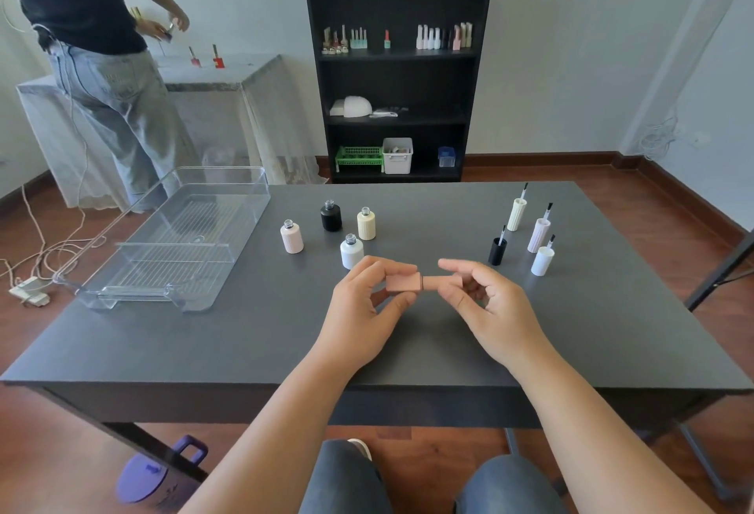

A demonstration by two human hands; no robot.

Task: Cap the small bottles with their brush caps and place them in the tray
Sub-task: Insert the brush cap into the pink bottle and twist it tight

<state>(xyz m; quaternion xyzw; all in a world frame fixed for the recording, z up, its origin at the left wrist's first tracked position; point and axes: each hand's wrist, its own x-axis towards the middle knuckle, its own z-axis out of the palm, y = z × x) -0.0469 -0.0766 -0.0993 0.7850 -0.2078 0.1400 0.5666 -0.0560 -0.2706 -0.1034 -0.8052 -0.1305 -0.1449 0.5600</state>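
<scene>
Desk (245, 334) surface was dark grey and matte, standing on a reddish wood floor (636, 203) in a pale-walled room. At 10 o'clock on it sat a clear plastic tray (134, 236) with a ribbed bottom, nothing in it. Toward 12 o'clock four uncapped bottles stood upright and apart: a pale pink bottle (291, 236), a black bottle (331, 216), a cream bottle (366, 223) and a white bottle (351, 251). At 2 o'clock four brush caps stood bristles up: a cream cap (516, 213), a lilac cap (539, 234), a black cap (497, 251) and a white cap (542, 260).

Above the desk's centre, the left hand (359, 309) pinched a dusty-pink bottle (403, 283) held sideways, while the right hand (489, 305) closed its grip on the matching pink cap (442, 282), which met the bottle's end.

Beyond the desk, at 12 o'clock, a black bookshelf (398, 76) against the wall held more bottles and bins. At 10 o'clock another person (98, 48) stood at a cloth-covered table (212, 80).
</scene>
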